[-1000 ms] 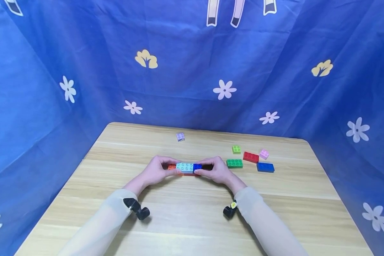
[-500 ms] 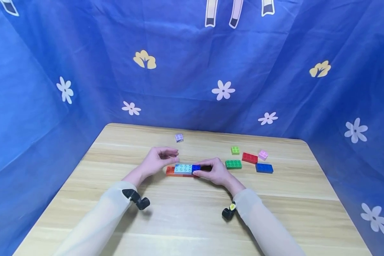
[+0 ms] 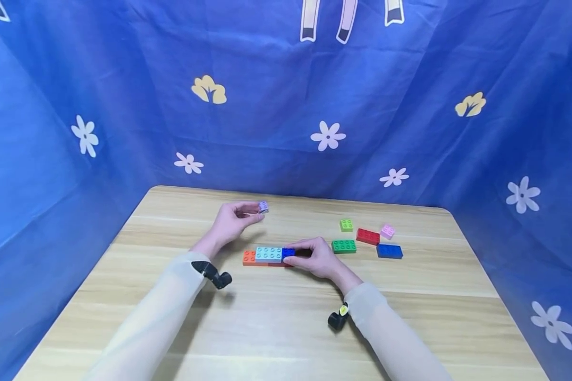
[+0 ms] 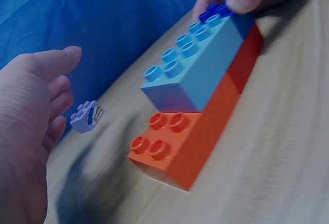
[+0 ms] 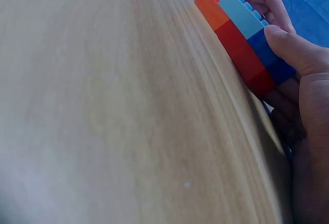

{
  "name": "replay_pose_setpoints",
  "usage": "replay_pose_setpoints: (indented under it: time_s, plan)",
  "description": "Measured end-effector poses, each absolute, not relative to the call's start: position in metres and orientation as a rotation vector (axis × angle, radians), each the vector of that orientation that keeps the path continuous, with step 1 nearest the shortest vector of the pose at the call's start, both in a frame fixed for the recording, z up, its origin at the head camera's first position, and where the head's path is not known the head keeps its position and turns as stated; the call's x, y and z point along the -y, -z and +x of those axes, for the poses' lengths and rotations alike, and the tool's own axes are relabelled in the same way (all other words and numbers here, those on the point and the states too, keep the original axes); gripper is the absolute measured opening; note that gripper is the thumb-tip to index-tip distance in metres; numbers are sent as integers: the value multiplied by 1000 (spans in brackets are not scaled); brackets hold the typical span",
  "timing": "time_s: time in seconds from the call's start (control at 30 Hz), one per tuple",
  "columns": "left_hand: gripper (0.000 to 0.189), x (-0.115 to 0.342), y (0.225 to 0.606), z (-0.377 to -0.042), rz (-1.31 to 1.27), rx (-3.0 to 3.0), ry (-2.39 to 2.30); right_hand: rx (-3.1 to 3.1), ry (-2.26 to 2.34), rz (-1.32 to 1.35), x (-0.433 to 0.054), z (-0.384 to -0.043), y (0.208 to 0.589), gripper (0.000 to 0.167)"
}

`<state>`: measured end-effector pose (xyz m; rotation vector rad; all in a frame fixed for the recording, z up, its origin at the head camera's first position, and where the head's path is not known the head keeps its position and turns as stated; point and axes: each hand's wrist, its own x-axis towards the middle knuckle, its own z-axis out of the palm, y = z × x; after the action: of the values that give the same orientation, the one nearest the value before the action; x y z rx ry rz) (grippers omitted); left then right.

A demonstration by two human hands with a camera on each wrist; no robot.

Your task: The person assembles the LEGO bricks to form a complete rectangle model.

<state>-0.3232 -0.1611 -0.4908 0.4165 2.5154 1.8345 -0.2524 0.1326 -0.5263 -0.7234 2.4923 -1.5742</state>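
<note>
A two-layer row of toy building bricks lies on the table: an orange brick (image 4: 169, 152) and a red brick (image 5: 244, 59) below, a light blue brick (image 3: 269, 254) and a small dark blue brick (image 3: 287, 254) on top. My right hand (image 3: 316, 257) pinches the dark blue brick at the row's right end, thumb on the near side. Farther back, my left hand (image 3: 234, 219) reaches toward a small lilac brick (image 3: 264, 207), thumb and fingers parted right at it. In the left wrist view the lilac brick (image 4: 86, 116) shows a printed side, just beyond the fingers.
Right of the row lie loose bricks: green (image 3: 344, 246), lime (image 3: 346, 225), red (image 3: 368, 236), pink (image 3: 387, 231) and blue (image 3: 390, 251). A blue patterned curtain (image 3: 267, 132) borders the wooden table (image 3: 276, 328) at the back and sides.
My left hand has let go of the row's left end and moved back to the lilac brick, uncovering the orange studs. The right hand keeps its pinch on the dark blue brick.
</note>
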Motion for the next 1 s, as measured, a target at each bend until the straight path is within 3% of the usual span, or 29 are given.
replay_pose_setpoints:
  time_s: [0.5, 1.0]
  plan:
    - [58, 160, 500, -355, 235, -2577, -1763, -2509, 1550, -753, -133, -253, 529, 33]
    - [54, 156, 507, -373, 318, -2718, -1525, -2519, 1576, -769, -133, -253, 531, 32]
